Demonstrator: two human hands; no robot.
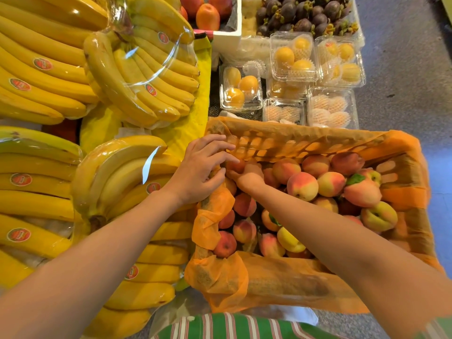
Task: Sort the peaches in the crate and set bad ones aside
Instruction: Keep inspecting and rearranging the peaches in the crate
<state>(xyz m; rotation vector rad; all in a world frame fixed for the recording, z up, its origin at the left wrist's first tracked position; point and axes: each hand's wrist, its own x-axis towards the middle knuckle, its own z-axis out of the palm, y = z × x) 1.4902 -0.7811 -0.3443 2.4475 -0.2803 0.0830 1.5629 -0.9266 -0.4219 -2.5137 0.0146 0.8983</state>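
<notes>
On the left the tabletop carries wrapped bunches of bananas (49, 77), right up against the left wall of the crate (403, 148). The left hand (204, 167) lies over the crate's far-left corner with its fingers spread wide and fairly straight, resting on the orange liner (293, 140) where it folds over the rim. It holds nothing and seems to be pressing the cloth back out of the way.

Just to the right of those fingertips, tucked low in the same corner, sits a reddish peach (235, 165) — the one the move turns on. It lies between the two hands, on the far-left side of the right hand (248, 177), which reaches in across the crate from the near right. The back of that hand faces up and its fingers curl down out of sight beside the peach, so I cannot tell whether they have closed round it or only touch it. The right hand is plainly the nearer and better placed. A lift would probably come straight up and back toward the near side, clear of the liner fold.

Further right the other peaches (302, 185) lie heaped against the far and right walls, untouched by either hand. Beyond the far wall stand clear boxes of yellow fruit (241, 88) — no place for bad ones is plain to see.
</notes>
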